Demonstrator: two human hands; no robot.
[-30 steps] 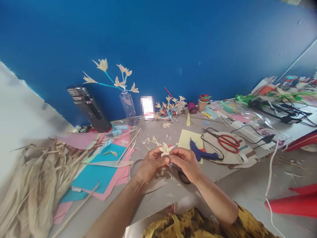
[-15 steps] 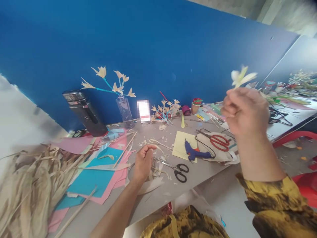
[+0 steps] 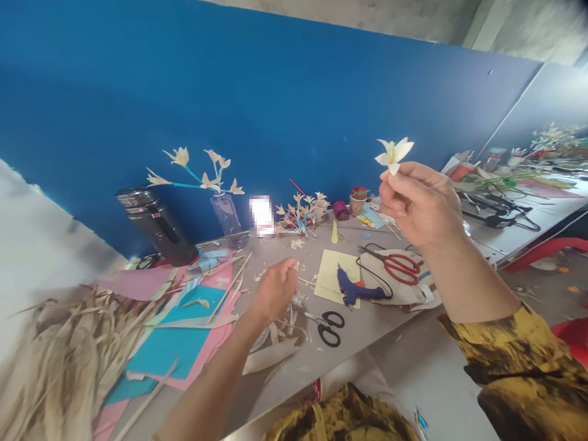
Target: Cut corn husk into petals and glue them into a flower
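Note:
Raised at the right, my right hand (image 3: 420,199) pinches the base of a pale cream handmade flower (image 3: 394,153) between thumb and fingers, its pointed petals facing up. My left hand (image 3: 278,286) hovers above the table with its fingers curled together; whatever they hold, if anything, is hidden. Below and right of it lie black-handled scissors (image 3: 331,329) among pale scraps. A blue glue gun (image 3: 358,288) rests on a yellow sheet (image 3: 327,278) between my hands. Red-handled scissors (image 3: 402,268) lie beyond it, under my right hand.
A clear bottle (image 3: 225,220) holds several cream flowers on blue stems. Beside it stands a dark thermos (image 3: 156,226). Dried husks (image 3: 68,361) and blue paper (image 3: 172,343) spread at left. More small flowers (image 3: 301,214) sit near the blue wall. A red chair (image 3: 551,248) is at right.
My right hand has moved left with the flower and turned, so the petals show clearly. My left hand has shifted slightly right, its fingers more curled. The view has tilted up a little.

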